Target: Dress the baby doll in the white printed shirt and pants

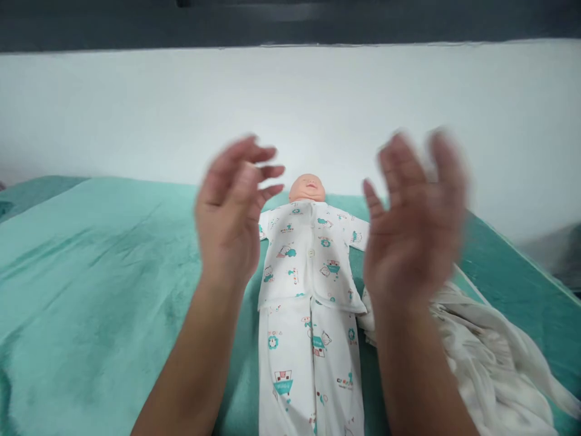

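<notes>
A baby doll (307, 188) lies face up on a green blanket (113, 290), its arms out to the sides. It is dressed in a white printed jacket (299, 254) with buttons down the front and matching white pants (290, 363). Raised on the doll's left-hand side in the picture is my left hand (236, 206), fingers apart and slightly curled, holding nothing. My right hand (413, 218) is up on the other side, palm showing and fingers spread, blurred by motion. Neither hand appears to touch the doll. The jacket's right sleeve end is partly hidden behind my right hand.
A crumpled heap of whitish cloth (490, 357) lies to the right of the doll, partly behind my right forearm. Beyond the blanket's far edge rises a white wall (158, 115), with a dark band (290, 24) across the top.
</notes>
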`<state>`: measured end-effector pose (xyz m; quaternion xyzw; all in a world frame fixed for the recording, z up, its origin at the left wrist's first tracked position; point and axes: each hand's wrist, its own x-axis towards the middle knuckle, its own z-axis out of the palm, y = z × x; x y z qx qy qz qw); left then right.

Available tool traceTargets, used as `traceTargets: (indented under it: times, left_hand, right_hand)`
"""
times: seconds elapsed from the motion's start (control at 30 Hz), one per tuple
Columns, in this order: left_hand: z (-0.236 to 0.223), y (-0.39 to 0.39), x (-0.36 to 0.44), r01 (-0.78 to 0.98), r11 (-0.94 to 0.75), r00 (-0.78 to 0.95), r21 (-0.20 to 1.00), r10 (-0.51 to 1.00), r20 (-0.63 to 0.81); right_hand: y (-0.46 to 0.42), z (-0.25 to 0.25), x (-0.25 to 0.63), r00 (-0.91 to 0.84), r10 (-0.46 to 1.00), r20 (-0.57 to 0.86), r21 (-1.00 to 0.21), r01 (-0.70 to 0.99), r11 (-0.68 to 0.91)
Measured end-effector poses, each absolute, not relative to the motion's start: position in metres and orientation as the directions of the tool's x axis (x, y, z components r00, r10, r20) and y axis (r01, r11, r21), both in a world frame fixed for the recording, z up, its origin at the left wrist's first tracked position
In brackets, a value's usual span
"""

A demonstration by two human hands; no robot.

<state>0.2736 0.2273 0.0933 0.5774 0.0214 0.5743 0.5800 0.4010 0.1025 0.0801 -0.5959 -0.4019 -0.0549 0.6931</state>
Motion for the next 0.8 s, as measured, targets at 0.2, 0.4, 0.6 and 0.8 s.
traceTargets:
  times: [0.2, 0.4, 0.6, 0.8]
  left_hand:
    - [0.025, 0.250, 0.317, -0.206, -0.371, 0.591, 0.906, 0.690, 0.417]
    - [0.015, 0.249, 0.319, -0.075, -0.583, 0.670, 0.809, 0.572, 0.474]
    - [0.011, 0.252, 0.319, -0.075, -0.573, 0.684, 0.816, 0.566, 0.460]
    - [0.012, 0.250, 0.314, -0.064, -0.533, 0.699, 0.844, 0.579, 0.419]
  right_hand:
    - [0.143, 0.033, 0.417, 0.813, 0.445, 0.375, -0.925, 0.356, 0.129]
    - [0.142, 0.022, 0.424, 0.793, 0.528, 0.303, -0.939, 0.343, 0.024]
    - [0.142, 0.019, 0.426, 0.743, 0.580, 0.334, -0.893, 0.447, -0.059]
    - [0.133, 0.022, 0.432, 0.644, 0.701, 0.306, -0.875, 0.480, -0.060]
